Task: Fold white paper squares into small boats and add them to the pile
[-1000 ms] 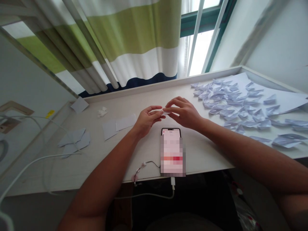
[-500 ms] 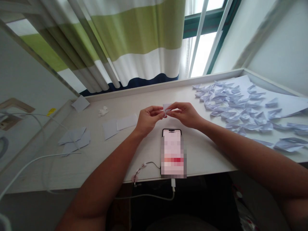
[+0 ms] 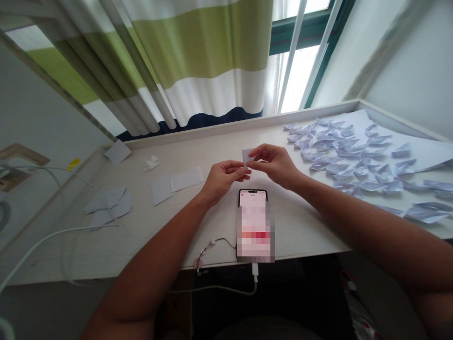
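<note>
A small folded piece of white paper [image 3: 247, 155] is held up above the desk, beyond the top end of the phone. My right hand [image 3: 274, 163] pinches its right side between thumb and fingers. From the lower left, my left hand [image 3: 226, 178] meets the paper's bottom corner with closed fingertips; how much it grips there is partly hidden. Below both hands a phone [image 3: 253, 200] lies face up, its screen lit and mostly blurred. Many folded white paper pieces [image 3: 354, 156] with pointed ends are spread over the right side of the desk.
Flat paper sheets [image 3: 186, 179] and a crumpled tissue [image 3: 151, 163] lie left of my hands. More sheets [image 3: 109, 203] sit farther left, beside white cables [image 3: 53, 238]. A charging cable [image 3: 255, 271] hangs off the front edge. Low rims bound the white desk [image 3: 212, 146].
My right hand has risen slightly with the folded paper, showing more of its face. My left hand has dropped a little, and its fingers have straightened somewhat.
</note>
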Motion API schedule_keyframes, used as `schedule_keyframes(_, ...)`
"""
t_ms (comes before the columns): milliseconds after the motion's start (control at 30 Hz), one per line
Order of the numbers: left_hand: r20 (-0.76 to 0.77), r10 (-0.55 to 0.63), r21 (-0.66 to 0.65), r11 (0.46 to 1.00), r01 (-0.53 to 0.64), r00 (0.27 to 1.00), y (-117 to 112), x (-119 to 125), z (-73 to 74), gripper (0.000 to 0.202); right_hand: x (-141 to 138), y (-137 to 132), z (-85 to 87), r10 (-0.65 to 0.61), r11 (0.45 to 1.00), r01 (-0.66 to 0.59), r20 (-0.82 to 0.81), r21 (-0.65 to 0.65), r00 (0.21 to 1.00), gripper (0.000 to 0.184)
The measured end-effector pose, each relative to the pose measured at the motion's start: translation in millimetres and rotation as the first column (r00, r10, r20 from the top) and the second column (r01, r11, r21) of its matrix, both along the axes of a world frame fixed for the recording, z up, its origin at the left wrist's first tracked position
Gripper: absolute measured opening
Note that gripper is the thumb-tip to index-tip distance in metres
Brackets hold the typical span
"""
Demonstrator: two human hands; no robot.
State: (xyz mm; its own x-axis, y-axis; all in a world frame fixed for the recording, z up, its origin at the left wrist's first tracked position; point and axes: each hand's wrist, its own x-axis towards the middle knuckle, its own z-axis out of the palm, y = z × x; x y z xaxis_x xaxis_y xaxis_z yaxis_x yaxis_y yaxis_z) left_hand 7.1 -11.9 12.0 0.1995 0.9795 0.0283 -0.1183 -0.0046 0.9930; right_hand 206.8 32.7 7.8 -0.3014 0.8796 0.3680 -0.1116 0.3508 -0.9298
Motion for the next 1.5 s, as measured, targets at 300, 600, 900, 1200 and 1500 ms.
schedule_keyframes(300, -0.054, 0.011, 0.047, 0.999, -0.008, 0.998, -1.5, 0.3, 2.6, 0.04, -0.9, -0.4, -4.7, 0.025, 0.993, -0.028, -0.022, -0.116, 0.999, 0.06)
schedule_keyframes(600, -0.131, 0.016, 0.08, 0.997, -0.006, 0.991, 0.4, 0.6, 0.6, 0.034, 0.1, -1.0, -1.3, 0.024, 0.995, -0.027, -0.03, -0.097, 0.999, 0.054)
schedule_keyframes(900, -0.145, 0.062, 0.15, 0.988, -0.04, 0.987, -0.7, 0.6, 3.9, 0.038, -1.9, -2.7, -0.5, 0.032, 0.995, -0.035, -0.035, -0.098, 0.999, 0.049)
schedule_keyframes(1200, -0.358, 0.087, 0.279, 0.96, 0.017, 0.93, 2.8, -7.7, 1.6, 0.021, -2.1, -2.7, -1.5, 0.046, 0.999, -0.046, 0.122, -0.002, 0.991, 0.034)
schedule_keyframes(1500, -0.046, 0.201, 0.126, 0.973, -0.194, 0.979, 7.7, -5.0, -0.1, 0.035, -3.6, -1.7, -4.5, 0.131, 0.984, -0.132, -0.017, -0.123, 0.991, 0.05)
